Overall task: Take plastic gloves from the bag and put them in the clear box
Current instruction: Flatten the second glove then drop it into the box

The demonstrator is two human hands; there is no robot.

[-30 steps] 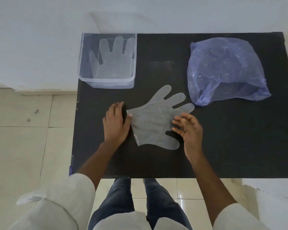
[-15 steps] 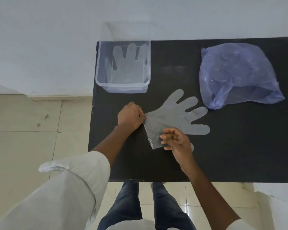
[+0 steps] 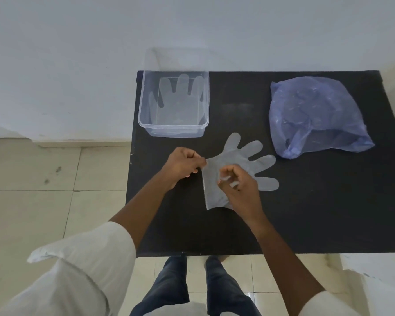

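left hand (image 3: 182, 164) fingers are curled & pinching the cuff-side corner of the clear plastic glove (image 3: 235, 169), at its upper left edge. right hand (image 3: 240, 185) sits over the glove's palm/cuff area w/ fingers (image 3: 225, 177) bent inward; looks like they nip the film near the cuff edge, but can't tell for sure if it's a real pinch or just hovering on it. both hands close together, left just beside the glove edge, right on top of it.

glove lies flat on the black worktop (image 3: 317, 213), long axis running from cuff (near the person, lower left) up & right to the finger tips, which point toward the blue bag (image 3: 317, 115). glove's thumb points up toward the clear box (image 3: 173, 130).

key relation: box is up & slightly left of the glove, near the worktop's far left corner, w/ another glove (image 3: 176, 101) already lying inside. left hand is the nearer one to the box. bag sits well apart, far right. judging by this, the lift goes away from the bag, toward the box.
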